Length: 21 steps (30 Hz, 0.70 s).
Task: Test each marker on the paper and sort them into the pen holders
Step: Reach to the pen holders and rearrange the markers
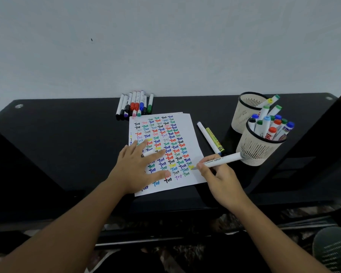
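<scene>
A white paper (189,134) covered in coloured "Test" words lies on the black table (67,138). My left hand (140,166) rests flat on the paper with fingers spread; a small cap-like piece shows between its fingers. My right hand (219,178) grips a white marker (222,160) with its tip touching the paper's right edge beside a yellow mark. Several capped markers (135,104) lie in a row behind the paper. The near pen holder (258,150) holds several markers; the far holder (244,113) holds a few.
A white marker (208,137) and a yellow marker (215,139) lie loose on the table between the paper and the holders. A pale wall rises behind the table. The table's front edge runs just below my wrists.
</scene>
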{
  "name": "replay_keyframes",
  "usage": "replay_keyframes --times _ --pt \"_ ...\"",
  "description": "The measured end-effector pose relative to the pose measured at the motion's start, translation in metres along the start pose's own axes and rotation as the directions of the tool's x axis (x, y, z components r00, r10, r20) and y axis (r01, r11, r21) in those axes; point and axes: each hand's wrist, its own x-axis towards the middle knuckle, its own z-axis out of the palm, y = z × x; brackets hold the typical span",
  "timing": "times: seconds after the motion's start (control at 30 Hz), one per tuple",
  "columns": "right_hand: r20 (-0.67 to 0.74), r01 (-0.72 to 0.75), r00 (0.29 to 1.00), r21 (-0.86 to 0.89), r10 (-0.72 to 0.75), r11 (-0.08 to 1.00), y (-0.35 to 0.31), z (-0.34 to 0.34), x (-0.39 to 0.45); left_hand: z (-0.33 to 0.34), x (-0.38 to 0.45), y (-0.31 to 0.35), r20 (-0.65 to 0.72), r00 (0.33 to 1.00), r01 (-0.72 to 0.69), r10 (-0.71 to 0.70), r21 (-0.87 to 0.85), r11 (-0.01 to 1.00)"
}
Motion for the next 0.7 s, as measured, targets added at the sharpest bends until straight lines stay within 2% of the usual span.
replay_keyframes --times 0.13,0.53,0.7 --pt "0.017 0.006 1.000 -0.081 -0.005 0.997 0.0037 0.0001 0.0029 0.0014 -0.0001 -0.0007 -0.021 1.000 -0.004 0.003 -0.011 1.000" --pt "0.045 0.005 0.999 -0.141 0.001 0.990 0.0017 -0.0008 0.0032 0.0029 0.0005 -0.0022 -0.013 1.000 0.002 -0.002 -0.005 1.000" --pt "0.006 0.008 1.000 -0.126 -0.008 0.992 -0.0001 -0.0001 0.0019 0.0028 0.0009 -0.0022 -0.005 1.000 0.006 -0.006 -0.008 1.000"
